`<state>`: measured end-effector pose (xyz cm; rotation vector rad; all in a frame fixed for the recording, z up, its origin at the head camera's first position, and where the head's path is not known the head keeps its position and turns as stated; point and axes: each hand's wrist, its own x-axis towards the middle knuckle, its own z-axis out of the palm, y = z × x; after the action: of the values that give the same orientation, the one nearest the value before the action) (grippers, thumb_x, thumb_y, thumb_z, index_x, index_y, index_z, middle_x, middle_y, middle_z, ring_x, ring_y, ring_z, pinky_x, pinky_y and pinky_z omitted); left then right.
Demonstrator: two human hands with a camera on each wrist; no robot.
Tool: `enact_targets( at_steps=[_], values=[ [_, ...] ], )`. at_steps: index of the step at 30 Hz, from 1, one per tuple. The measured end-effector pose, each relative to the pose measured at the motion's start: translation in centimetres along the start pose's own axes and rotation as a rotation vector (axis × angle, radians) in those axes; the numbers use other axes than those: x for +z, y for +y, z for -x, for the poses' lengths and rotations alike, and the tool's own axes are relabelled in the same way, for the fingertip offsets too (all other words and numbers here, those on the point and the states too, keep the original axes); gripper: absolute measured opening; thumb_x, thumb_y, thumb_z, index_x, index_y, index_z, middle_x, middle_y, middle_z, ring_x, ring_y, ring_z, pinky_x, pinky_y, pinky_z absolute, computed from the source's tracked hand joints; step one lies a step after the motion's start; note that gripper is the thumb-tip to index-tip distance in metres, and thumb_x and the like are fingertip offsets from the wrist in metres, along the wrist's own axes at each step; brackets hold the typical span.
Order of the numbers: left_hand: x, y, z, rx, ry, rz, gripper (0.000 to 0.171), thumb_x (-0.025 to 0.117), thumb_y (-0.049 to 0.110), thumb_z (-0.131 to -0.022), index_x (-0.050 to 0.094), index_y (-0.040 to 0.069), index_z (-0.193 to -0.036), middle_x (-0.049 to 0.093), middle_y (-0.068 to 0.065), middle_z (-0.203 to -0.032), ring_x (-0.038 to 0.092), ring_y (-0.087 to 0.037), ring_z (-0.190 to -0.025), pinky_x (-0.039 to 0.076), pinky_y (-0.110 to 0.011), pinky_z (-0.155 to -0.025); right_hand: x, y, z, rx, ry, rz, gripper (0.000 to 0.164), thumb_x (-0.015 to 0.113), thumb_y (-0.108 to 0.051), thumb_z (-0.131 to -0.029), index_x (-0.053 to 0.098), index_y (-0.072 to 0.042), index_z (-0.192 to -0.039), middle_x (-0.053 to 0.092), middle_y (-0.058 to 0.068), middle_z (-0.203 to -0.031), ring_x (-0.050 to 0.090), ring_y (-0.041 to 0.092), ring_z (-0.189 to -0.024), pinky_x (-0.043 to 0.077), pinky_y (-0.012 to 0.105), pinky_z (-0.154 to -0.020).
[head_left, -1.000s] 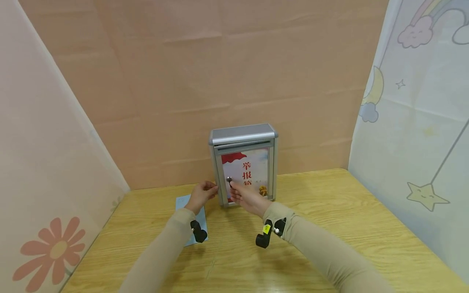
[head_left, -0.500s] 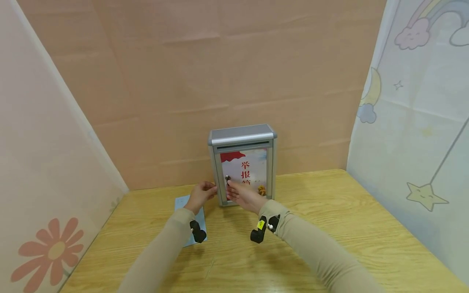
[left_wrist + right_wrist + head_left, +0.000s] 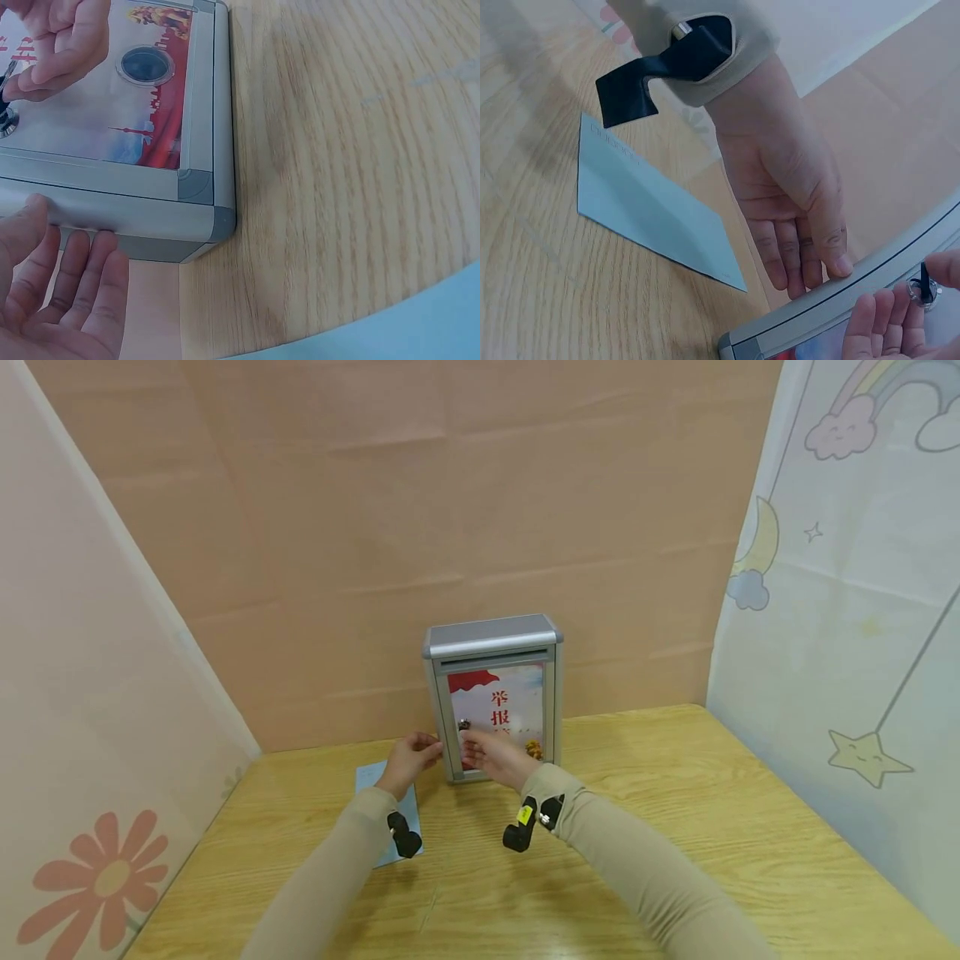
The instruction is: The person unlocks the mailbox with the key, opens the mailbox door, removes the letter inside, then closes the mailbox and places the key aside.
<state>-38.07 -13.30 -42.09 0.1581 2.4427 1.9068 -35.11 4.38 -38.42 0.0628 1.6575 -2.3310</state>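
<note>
A grey metal letter box [image 3: 491, 633] with a slot and a printed front panel of red characters stands on the table. My right hand [image 3: 498, 758] is at its door, thumb and fingers pinching a black-headed key [image 3: 925, 283] at the round lock [image 3: 7, 121]. My left hand [image 3: 408, 763] rests against the box's left side; in the left wrist view its thumb and loosely bent fingertips touch the side frame [image 3: 142, 217]. A light blue envelope [image 3: 652, 210] lies flat on the table by the left hand, partly hidden under the left wrist in the head view.
The wooden table [image 3: 645, 827] carries the box near its back edge. An orange cloth backdrop [image 3: 360, 527] rises close behind. Pale printed panels stand at the left [image 3: 90, 635] and right [image 3: 847, 635].
My right wrist has swung to the left and slightly up, while the fingers stay at the lock. The left hand holds its place against the box.
</note>
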Motion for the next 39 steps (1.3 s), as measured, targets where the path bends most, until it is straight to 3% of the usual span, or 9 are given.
enact_targets(
  at_steps=[5,9,11,14,19,25,27,32,39],
  values=[
    [0.0,-0.1,-0.1,-0.003,0.005,0.007,0.022,0.064,0.012,-0.094,0.061,-0.005,-0.107,0.063,-0.013,-0.099,0.065,-0.019,-0.090,0.054,-0.040,-0.090,0.4,0.1,-0.2,-0.077,0.076,0.163,0.010,0.056,-0.008,-0.095,0.060,0.001,-0.095,0.055,0.002,-0.078,0.055,0.013,-0.074,0.050,0.041,-0.092],
    [0.0,-0.1,-0.2,0.001,0.001,0.007,0.023,0.063,0.013,-0.094,0.060,-0.005,-0.108,0.063,-0.015,-0.101,0.065,-0.022,-0.093,0.054,-0.041,-0.091,0.8,0.1,0.2,-0.144,0.165,0.395,0.020,0.060,-0.014,-0.094,0.063,0.005,-0.099,0.062,0.008,-0.082,0.067,0.032,-0.085,0.053,0.046,-0.090],
    [-0.1,-0.2,-0.1,0.001,0.001,0.010,0.023,0.063,0.013,-0.094,0.060,-0.005,-0.108,0.063,-0.015,-0.101,0.065,-0.024,-0.094,0.053,-0.042,-0.092,0.9,0.1,0.5,-0.161,0.184,0.442,0.024,0.060,-0.016,-0.094,0.062,0.006,-0.102,0.063,0.011,-0.085,0.067,0.037,-0.094,0.053,0.047,-0.090],
    [0.0,-0.2,-0.1,-0.001,0.003,0.016,0.023,0.064,0.014,-0.094,0.060,-0.004,-0.108,0.063,-0.013,-0.100,0.064,-0.025,-0.095,0.051,-0.045,-0.094,1.0,0.1,0.7,-0.159,0.174,0.417,0.027,0.055,-0.019,-0.098,0.061,0.007,-0.107,0.061,0.010,-0.086,0.065,0.034,-0.090,0.053,0.046,-0.089],
    [0.1,-0.2,0.0,0.002,0.009,0.026,0.023,0.064,0.013,-0.094,0.060,-0.004,-0.108,0.063,-0.011,-0.098,0.063,-0.022,-0.092,0.050,-0.048,-0.095,0.7,0.2,0.4,-0.136,0.122,0.310,0.027,0.045,-0.017,-0.102,0.059,0.005,-0.103,0.055,0.004,-0.081,0.057,0.015,-0.076,0.054,0.041,-0.088],
    [0.1,-0.1,0.1,0.010,0.009,0.020,0.026,0.063,0.016,-0.095,0.060,-0.004,-0.111,0.063,-0.012,-0.100,0.063,-0.028,-0.097,0.050,-0.046,-0.095,0.5,0.2,0.1,-0.088,0.061,0.099,0.016,0.042,-0.010,-0.103,0.053,-0.001,-0.098,0.054,0.005,-0.085,0.056,0.016,-0.081,0.051,0.041,-0.093],
    [0.0,0.0,0.2,0.009,0.000,0.026,0.028,0.062,0.016,-0.095,0.059,-0.005,-0.113,0.062,-0.014,-0.103,0.062,-0.032,-0.101,0.050,-0.047,-0.096,0.4,0.1,0.1,-0.098,0.058,0.124,0.016,0.044,-0.010,-0.102,0.054,0.000,-0.096,0.054,0.004,-0.083,0.056,0.016,-0.079,0.051,0.041,-0.092],
    [0.1,0.2,0.2,0.021,0.010,0.017,0.024,0.062,0.014,-0.095,0.060,-0.005,-0.111,0.062,-0.013,-0.101,0.063,-0.028,-0.096,0.051,-0.047,-0.094,0.2,-0.5,0.8,-0.166,0.061,0.345,0.025,0.050,-0.013,-0.100,0.062,0.008,-0.096,0.058,0.003,-0.075,0.061,0.016,-0.074,0.055,0.040,-0.084],
    [0.2,0.1,0.3,0.013,0.022,0.008,0.026,0.063,0.015,-0.094,0.060,-0.003,-0.111,0.063,-0.014,-0.102,0.063,-0.030,-0.099,0.050,-0.047,-0.095,-0.2,-0.1,0.0,-0.124,0.003,0.203,0.019,0.048,-0.010,-0.101,0.059,0.005,-0.095,0.059,0.003,-0.075,0.059,0.012,-0.070,0.055,0.030,-0.076]
  ],
)
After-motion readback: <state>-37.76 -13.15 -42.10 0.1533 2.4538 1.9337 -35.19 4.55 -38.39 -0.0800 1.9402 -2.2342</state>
